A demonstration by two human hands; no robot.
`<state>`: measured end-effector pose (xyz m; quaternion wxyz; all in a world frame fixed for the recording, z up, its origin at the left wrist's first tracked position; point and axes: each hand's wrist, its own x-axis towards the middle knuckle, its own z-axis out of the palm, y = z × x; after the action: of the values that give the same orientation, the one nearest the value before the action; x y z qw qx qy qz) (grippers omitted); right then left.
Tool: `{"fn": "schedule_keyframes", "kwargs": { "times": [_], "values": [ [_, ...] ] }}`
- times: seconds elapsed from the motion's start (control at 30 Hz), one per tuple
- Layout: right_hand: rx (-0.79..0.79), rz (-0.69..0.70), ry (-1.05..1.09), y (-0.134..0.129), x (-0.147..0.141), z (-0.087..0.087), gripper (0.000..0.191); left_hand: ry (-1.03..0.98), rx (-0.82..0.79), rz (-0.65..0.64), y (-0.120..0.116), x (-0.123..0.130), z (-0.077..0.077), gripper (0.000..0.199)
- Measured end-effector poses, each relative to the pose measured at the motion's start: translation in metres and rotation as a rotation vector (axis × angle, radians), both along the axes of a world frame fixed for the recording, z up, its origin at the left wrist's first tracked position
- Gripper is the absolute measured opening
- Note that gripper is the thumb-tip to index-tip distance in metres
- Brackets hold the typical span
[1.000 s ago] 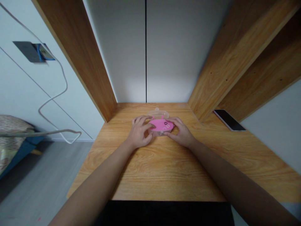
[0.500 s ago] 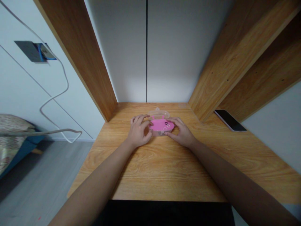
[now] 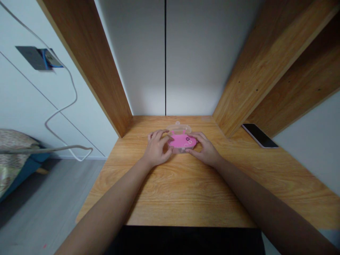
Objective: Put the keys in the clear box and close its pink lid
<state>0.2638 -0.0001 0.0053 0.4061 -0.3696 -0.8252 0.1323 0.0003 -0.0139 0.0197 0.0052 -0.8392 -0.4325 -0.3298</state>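
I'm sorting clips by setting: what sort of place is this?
Probably a bedroom or similar room at home: a wood-grain desk between wooden panels, a smartphone lying on it, and patterned fabric over blue furniture, perhaps a bed, at the left edge.

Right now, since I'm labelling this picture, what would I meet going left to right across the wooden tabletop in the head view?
Left hand, pink case, right hand, dark-screened phone.
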Motion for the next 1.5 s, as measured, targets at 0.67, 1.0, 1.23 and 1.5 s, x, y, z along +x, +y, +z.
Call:
{"fn": "schedule_keyframes", "kwargs": {
  "times": [0.67, 1.0, 1.23, 1.5],
  "values": [
    [-0.018, -0.004, 0.018, 0.0, -0.001, 0.0, 0.061, -0.019, 0.009, 0.032, 0.0, 0.0, -0.001, 0.031],
    [-0.026, -0.037, 0.027, 0.0, -0.002, 0.001, 0.065, -0.056, -0.022, 0.048, 0.001, 0.001, -0.001, 0.049],
    [-0.076, -0.128, 0.065, -0.001, -0.001, 0.001, 0.061, -0.109, -0.064, 0.113, 0.004, 0.0, -0.006, 0.073],
    [-0.238, -0.135, 0.144, 0.008, 0.003, -0.018, 0.075, -0.09, -0.145, 0.093, 0.008, -0.001, -0.014, 0.09]
  ]
}}
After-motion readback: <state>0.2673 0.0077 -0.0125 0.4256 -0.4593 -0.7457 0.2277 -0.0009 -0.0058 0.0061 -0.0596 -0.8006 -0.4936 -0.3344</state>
